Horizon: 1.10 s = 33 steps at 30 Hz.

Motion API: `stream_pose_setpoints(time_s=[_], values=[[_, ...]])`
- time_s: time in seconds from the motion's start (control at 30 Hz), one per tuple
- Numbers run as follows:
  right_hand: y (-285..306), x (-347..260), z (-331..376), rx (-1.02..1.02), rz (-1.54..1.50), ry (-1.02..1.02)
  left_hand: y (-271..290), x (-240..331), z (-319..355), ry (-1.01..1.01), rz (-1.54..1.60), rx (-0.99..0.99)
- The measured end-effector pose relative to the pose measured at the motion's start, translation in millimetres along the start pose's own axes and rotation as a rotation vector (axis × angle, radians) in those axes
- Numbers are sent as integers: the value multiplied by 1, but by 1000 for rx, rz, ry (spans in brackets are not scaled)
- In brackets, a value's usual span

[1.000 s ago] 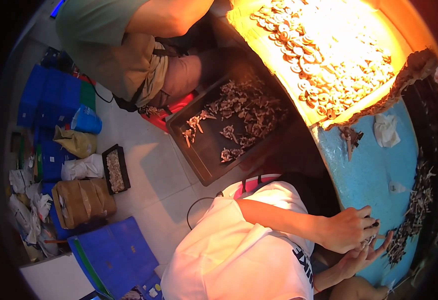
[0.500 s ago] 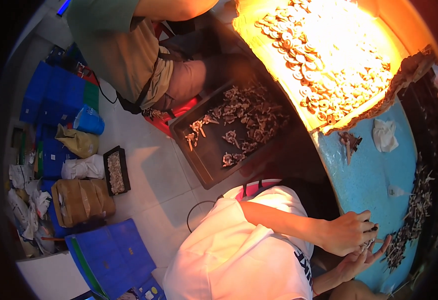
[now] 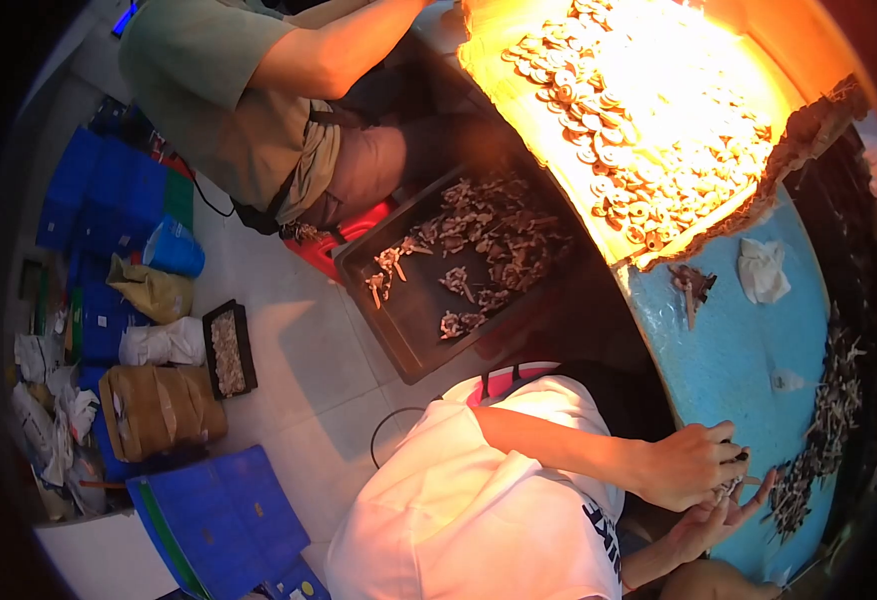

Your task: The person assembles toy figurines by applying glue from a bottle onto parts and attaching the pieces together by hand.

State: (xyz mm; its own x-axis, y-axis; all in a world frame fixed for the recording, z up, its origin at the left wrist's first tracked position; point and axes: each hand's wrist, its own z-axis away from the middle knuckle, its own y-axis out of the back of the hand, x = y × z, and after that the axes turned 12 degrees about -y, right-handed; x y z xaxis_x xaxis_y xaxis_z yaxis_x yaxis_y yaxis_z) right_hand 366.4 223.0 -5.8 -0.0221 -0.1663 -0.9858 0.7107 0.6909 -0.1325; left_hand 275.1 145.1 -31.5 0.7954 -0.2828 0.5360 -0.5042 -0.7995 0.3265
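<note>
Both my hands meet over the right side of the blue tabletop. My left hand is curled, its fingertips closed round a small dried clump, pale and dark brown with a thin light stalk sticking out. Just below it, my right hand is turned palm up, thumb against the clump and other fingers stretched outward. My fingers hide much of the clump. A similar dark brown piece with a pale stem lies on the tabletop, beside a crumpled white tissue.
A brightly lit, paper-lined box holds many rounded brown pieces. Thin dark scraps line the table's right edge. On the floor are a dark tray of dried pieces and a smaller black tray. A co-worker in a green shirt sits beyond.
The view has shifted slightly. The co-worker's bent arm shows more fully at the top. My hands keep nearly the same hold on the clump.
</note>
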Motion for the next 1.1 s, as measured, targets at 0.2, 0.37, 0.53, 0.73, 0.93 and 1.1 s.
stream_pose_setpoints(time_s=[0.2,0.37,0.53,0.73,0.93,1.1], values=[[6,3,-1,30,9,-1,1,1,-1,2,11,-27],[7,4,-1,17,-26,-23,1,2,-1,7,4,-53],[7,5,-1,0,-49,-20,3,3,-2,19,9,-74],[12,5,1,-58,-74,-16,2,5,-3,20,15,-83],[14,9,2,-10,-111,-23,13,10,-11,-17,-3,-91],[6,10,-6,-45,-257,-29,20,4,-18,25,-18,-126]])
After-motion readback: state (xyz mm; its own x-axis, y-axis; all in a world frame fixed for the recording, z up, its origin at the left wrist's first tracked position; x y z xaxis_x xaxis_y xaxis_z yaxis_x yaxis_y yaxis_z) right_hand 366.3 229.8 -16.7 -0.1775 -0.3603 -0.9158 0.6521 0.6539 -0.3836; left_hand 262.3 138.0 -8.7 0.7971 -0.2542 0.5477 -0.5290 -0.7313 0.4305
